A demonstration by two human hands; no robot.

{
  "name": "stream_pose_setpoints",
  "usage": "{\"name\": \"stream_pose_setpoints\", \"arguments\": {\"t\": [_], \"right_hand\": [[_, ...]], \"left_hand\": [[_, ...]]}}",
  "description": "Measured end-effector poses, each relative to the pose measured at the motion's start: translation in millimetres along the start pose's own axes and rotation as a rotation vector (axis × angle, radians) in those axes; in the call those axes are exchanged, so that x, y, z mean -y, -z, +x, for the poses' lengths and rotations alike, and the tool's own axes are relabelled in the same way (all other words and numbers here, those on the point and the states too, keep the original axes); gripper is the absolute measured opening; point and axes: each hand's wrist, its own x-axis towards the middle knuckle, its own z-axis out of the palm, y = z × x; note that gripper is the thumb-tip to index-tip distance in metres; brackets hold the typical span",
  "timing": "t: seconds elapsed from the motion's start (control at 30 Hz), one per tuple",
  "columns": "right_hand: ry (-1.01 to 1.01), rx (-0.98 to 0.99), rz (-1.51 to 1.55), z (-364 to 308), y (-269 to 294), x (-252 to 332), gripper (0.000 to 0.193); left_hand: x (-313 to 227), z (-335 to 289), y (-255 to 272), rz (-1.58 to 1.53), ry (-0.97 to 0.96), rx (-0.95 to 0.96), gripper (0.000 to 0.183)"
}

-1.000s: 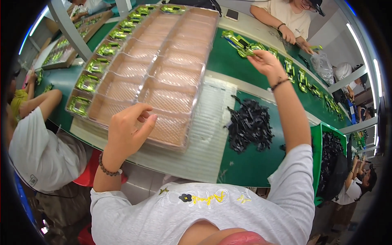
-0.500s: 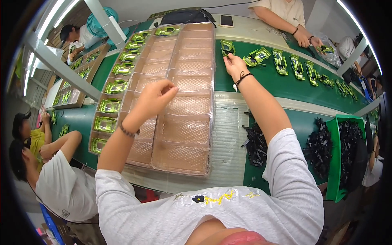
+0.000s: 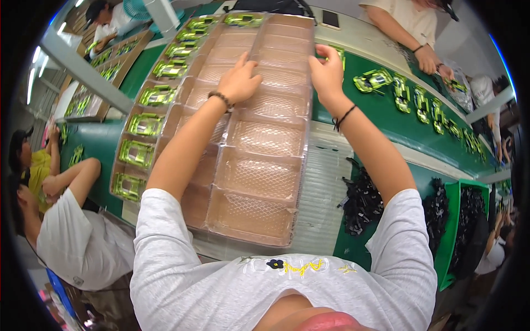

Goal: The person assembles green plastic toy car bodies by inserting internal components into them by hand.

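My left hand point(image 3: 240, 81) hovers over the middle of a tray point(image 3: 268, 135) with clear plastic compartments, its fingers stretched forward and nothing in them. My right hand point(image 3: 327, 76) is at the tray's far right edge, with fingers bent round a green toy car point(image 3: 342, 57). Most of that car is hidden behind the hand, and I cannot tell if it is lifted off the green belt. Green toy cars point(image 3: 145, 124) fill the tray's left column, and another toy car point(image 3: 243, 20) lies in the far compartment of the middle column.
More toy cars point(image 3: 373, 81) lie along the green belt point(image 3: 367, 113). A loose pile of black parts point(image 3: 361, 201) and a green bin point(image 3: 451, 231) of black parts stand at right. A phone point(image 3: 331, 20) lies beyond the tray. Co-workers sit left and across.
My left hand has moved forward and right over the tray, its fingers straightening. My right hand has shifted toward the tray edge and now covers most of the nearest car. The view has shifted too.
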Motion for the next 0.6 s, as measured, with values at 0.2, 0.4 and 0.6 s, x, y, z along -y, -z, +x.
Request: {"name": "stream_pose_setpoints", "arguments": {"t": [0.2, 0.4, 0.6], "right_hand": [[0.261, 0.51, -0.486, 61.1, -104.4, 10.7, 0.028], [0.241, 0.666, -0.936, 95.0, -169.8, -24.3, 0.042], [0.159, 0.677, -0.991, 124.5, -177.5, -40.6, 0.03]], "left_hand": [[-20.3, -20.7, 4.1, 0.058, 0.068, 0.095, 0.046], [-37.7, -44.7, 0.9, 0.005, 0.046, 0.044, 0.043], [-43.3, -44.9, 9.2, 0.028, 0.07, 0.074, 0.043]]}}
